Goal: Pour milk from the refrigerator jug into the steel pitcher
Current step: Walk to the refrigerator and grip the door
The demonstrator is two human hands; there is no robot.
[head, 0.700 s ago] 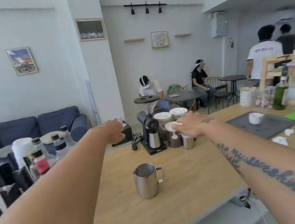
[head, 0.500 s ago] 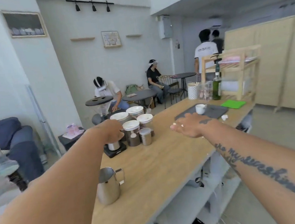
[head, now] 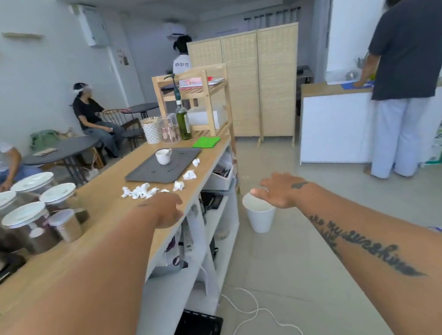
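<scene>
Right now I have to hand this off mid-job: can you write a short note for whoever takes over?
Left hand: empty, held out over the edge of the wooden counter.
Right hand: empty, fingers spread, out over the floor above a white bin.
Job's things: neither the steel pitcher nor the milk jug nor a refrigerator is in view.
Done: nothing shows as poured; no milk in hand.
Left: find the refrigerator, fetch the jug, return to the pitcher and pour.
Watch: a person stands at the far worktop; a white cable lies on the floor.
</scene>
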